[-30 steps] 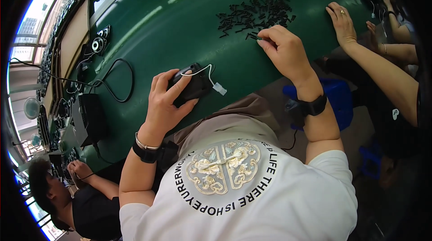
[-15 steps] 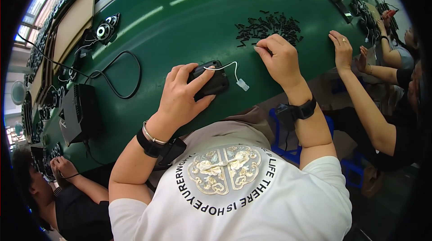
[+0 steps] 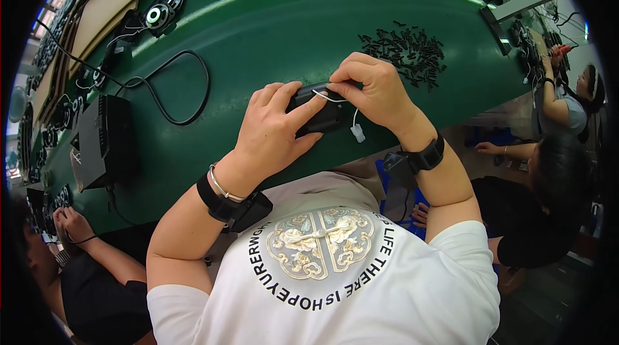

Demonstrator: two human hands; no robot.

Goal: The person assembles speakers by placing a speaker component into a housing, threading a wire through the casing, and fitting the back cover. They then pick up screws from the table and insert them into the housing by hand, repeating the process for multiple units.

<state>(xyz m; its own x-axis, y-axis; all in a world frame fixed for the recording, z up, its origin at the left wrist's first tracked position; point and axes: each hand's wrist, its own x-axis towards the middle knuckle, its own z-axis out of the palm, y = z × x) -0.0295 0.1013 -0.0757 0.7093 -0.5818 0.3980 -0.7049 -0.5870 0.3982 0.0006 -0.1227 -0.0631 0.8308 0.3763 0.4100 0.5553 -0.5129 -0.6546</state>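
Note:
A small black box-shaped part [image 3: 320,119] lies under both hands near the front edge of the green table [image 3: 271,29]. My left hand [image 3: 274,129] grips it from the left, fingers over its top. My right hand [image 3: 374,90] pinches at its upper right side, where a thin white wire [image 3: 329,98] runs across it. The wire ends in a small white plug [image 3: 358,132] that hangs off the table edge. Whether my right fingers hold a screw is hidden.
A pile of small black screws [image 3: 409,48] lies just beyond my right hand. A black box [image 3: 106,142] with a looping black cable [image 3: 174,97] stands at the left, speaker parts [image 3: 161,13] behind it. Other people sit at the left [image 3: 84,267] and right [image 3: 548,197].
My right hand has come back from the screw pile to the black part and now pinches at its top. My left hand has stayed on the part.

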